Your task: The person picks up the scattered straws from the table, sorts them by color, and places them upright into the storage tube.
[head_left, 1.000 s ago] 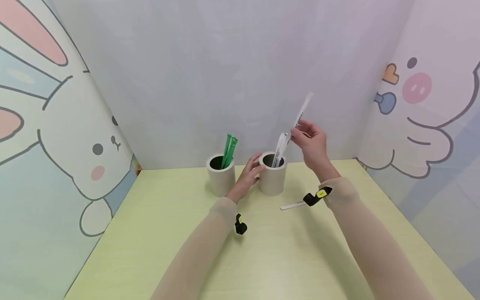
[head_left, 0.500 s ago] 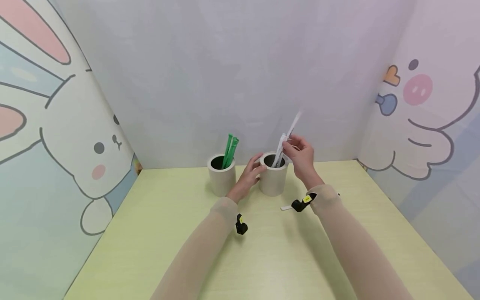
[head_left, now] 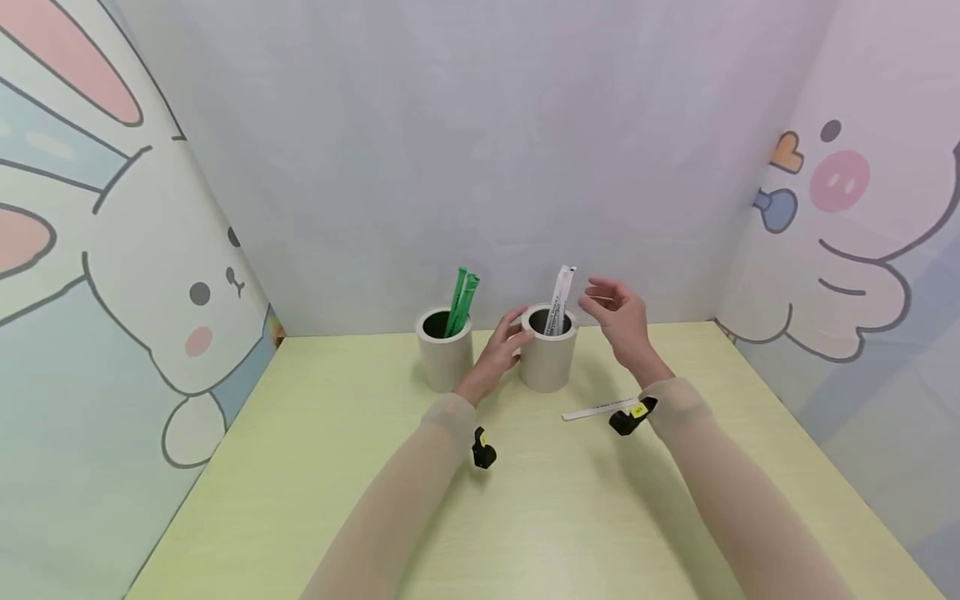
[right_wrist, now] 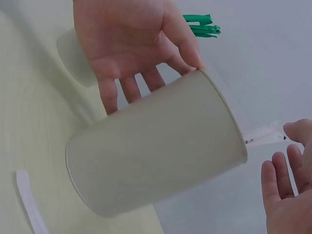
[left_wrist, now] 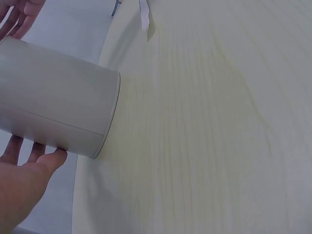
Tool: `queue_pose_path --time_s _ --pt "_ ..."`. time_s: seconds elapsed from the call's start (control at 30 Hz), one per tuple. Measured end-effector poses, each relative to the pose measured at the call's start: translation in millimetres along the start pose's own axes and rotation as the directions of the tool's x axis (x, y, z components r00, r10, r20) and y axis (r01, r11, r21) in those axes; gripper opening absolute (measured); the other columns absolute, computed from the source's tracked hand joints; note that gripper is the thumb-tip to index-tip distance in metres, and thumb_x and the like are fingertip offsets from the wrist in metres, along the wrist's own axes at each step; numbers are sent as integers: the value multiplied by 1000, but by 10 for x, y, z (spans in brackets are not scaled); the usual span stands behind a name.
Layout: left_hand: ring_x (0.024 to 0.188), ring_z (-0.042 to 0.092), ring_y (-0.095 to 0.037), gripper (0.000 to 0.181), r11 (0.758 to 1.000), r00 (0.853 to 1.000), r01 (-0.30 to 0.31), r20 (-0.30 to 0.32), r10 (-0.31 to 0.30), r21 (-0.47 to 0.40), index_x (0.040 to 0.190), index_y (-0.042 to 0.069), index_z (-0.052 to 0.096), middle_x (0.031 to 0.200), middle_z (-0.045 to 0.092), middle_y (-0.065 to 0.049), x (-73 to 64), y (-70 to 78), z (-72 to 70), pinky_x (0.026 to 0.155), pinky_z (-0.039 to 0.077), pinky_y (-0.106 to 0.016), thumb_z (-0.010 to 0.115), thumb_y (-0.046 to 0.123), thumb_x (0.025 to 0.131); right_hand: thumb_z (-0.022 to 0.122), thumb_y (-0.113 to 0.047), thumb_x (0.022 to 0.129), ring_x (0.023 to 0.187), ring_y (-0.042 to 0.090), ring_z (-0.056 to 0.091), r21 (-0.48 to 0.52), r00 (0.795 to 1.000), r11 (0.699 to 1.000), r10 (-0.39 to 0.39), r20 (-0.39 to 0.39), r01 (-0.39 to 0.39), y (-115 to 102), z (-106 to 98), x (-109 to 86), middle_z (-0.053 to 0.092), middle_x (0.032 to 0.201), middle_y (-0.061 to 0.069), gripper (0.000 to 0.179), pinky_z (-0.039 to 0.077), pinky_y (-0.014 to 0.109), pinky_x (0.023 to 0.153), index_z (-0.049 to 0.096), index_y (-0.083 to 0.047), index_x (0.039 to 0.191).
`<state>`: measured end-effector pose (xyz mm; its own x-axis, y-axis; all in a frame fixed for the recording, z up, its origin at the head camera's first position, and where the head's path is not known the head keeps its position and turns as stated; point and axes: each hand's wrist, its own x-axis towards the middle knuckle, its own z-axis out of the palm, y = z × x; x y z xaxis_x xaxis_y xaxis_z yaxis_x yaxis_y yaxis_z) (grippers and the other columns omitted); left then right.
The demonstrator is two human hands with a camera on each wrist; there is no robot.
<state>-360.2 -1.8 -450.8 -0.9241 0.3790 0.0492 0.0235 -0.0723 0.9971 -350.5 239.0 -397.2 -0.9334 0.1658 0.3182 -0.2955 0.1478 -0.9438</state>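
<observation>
My left hand (head_left: 495,358) holds the side of a beige cup (head_left: 546,367), its thumb near the rim and its fingers spread along the wall. Several white straws in printed wrappers (head_left: 558,302) lean inside that cup, their tops above the rim. Just right of them, my right hand (head_left: 621,325) is raised with bent, loose fingers and nothing between them. In the right wrist view its fingertips are close to the wrapped ends outside the cup's mouth. One more white wrapped straw (head_left: 592,412) lies on the table, partly behind the right wrist camera.
A second beige cup (head_left: 447,367) with several green wrapped straws (head_left: 462,304) stands left of my left hand. The light wooden table (head_left: 525,517) ends at a pale curtain (head_left: 390,167) behind the cups. Cartoon-printed panels flank both sides.
My right hand came down to the right cup with a white wrapped straw, let it go inside, and drew back rightward. The left hand stays at the cup.
</observation>
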Motion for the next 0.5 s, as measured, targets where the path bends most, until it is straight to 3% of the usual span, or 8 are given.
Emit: queue_pose_path --time_s 0.13,0.27,0.37,0.5 --pt "159 29 -34 64 1000 1000 2 0 -2 3 166 35 34 169 34 -15 6 -1 3 124 27 -66 60 33 108 81 -22 97 112 10 67 -126 993 990 -52 103 65 -68 -268 -50 70 129 9 48 55 17 93 65 -10 140" --pt "159 28 -34 64 1000 1000 2 4 -2 12 166 35 33 170 33 -15 13 -7 4 124 26 -66 60 33 107 80 -20 98 117 21 69 -282 959 946 -85 269 162 -112 -501 -148 70 131 14 46 56 20 96 65 -7 140" --pt "159 28 -34 64 1000 1000 2 5 -2 12 166 35 33 170 32 -15 12 -11 3 124 26 -66 60 32 108 81 -18 97 119 31 68 -400 908 877 -89 409 266 -117 -636 -244 70 132 14 45 58 31 99 67 -8 138" --pt "159 28 -34 63 1000 1000 1 3 -1 19 165 37 34 170 32 -14 3 -8 1 124 26 -66 60 33 108 85 -15 92 116 30 68 -482 816 763 -101 569 431 -78 -767 -379 72 129 9 44 58 48 100 71 -10 133"
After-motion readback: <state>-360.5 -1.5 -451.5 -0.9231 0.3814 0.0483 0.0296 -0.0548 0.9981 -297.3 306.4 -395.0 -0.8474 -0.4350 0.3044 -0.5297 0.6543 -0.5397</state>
